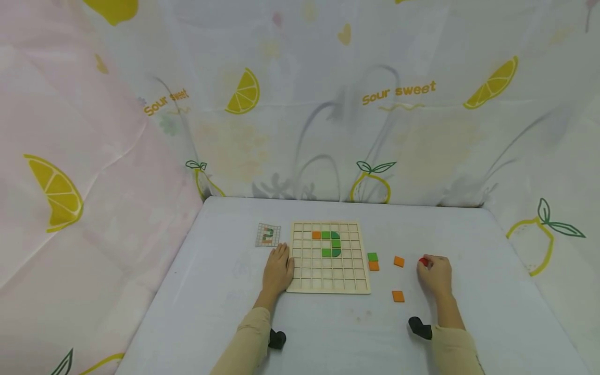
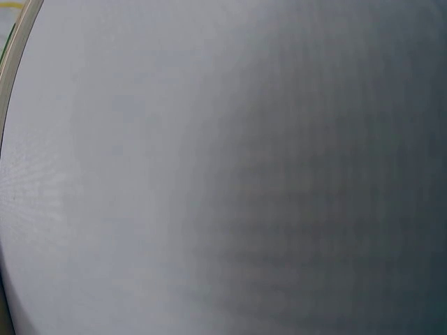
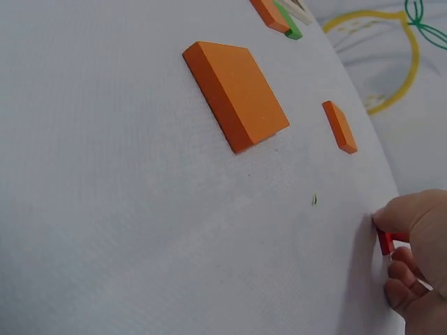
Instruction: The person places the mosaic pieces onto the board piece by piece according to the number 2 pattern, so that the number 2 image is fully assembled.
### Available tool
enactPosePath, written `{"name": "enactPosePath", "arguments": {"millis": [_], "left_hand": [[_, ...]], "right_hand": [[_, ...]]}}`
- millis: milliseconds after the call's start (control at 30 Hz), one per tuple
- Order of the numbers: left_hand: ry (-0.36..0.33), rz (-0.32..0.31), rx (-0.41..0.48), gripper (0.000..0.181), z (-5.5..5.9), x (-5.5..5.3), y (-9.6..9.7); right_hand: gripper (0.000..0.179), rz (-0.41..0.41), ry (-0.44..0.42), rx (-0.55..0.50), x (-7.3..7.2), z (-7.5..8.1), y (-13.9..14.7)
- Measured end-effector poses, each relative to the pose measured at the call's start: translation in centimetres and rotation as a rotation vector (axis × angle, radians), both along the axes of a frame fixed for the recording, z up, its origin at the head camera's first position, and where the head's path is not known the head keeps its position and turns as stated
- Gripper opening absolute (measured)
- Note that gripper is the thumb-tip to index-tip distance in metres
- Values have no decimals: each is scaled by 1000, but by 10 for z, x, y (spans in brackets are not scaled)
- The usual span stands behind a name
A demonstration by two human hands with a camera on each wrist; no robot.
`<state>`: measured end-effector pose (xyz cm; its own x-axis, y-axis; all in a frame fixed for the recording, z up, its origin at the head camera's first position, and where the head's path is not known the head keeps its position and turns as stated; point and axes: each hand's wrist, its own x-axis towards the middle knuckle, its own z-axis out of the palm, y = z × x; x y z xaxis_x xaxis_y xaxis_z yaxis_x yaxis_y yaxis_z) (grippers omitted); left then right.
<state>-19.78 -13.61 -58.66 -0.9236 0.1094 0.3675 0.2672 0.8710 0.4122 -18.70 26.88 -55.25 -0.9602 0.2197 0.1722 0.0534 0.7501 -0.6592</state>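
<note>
My right hand (image 1: 436, 273) pinches a small red tile (image 1: 424, 261) between thumb and fingers, low over the right part of the table. In the right wrist view the red tile (image 3: 385, 241) shows at the fingertips; its full shape is hidden. My left hand (image 1: 278, 271) lies with fingers extended along the left edge of a wooden grid board (image 1: 304, 273). On the board sit an orange square (image 1: 316, 235), several green squares (image 1: 336, 243) and rounded dark green tiles (image 1: 336, 253), forming a hooked shape.
A pattern card (image 1: 260, 240) lies left of the board. To its right, a green tile (image 1: 372, 257) and an orange tile (image 1: 373, 266) lie together. Two more orange tiles, one farther back (image 1: 399, 261) and one nearer (image 1: 398, 296), lie toward my right hand. Lemon-print cloth surrounds the table.
</note>
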Motion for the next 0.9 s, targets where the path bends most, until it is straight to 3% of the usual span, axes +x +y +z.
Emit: {"name": "enactPosePath", "arguments": {"millis": [400,900], "left_hand": [[12,0,3,42,0,0,0],[-5,2,-14,42,-3,-2,-1]], "right_hand": [[34,-80,-35,-43,0,-6,1],[36,-133,5,-66,2,-9,2]]}}
